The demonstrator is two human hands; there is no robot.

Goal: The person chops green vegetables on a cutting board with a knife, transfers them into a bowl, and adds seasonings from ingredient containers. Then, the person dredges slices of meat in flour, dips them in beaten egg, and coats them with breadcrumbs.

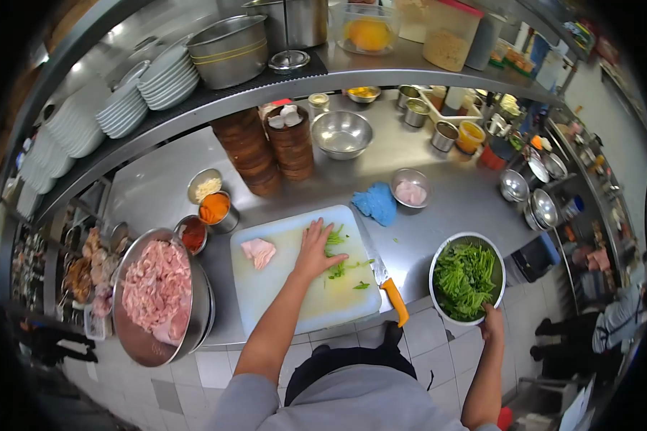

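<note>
Grey shirt (352, 402) nearest; right hand (492, 323) clamped on rim of bowl (433, 284), probably light, greens (464, 281) soft; left hand (313, 249), fingers apart, by stems (336, 270).

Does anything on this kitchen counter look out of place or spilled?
The steel knife with an orange handle looks risky: its handle end seems to poke past the front edge of the steel counter. Chopped green bits lie scattered on the white plastic cutting board, probably just cutting scraps.
</note>
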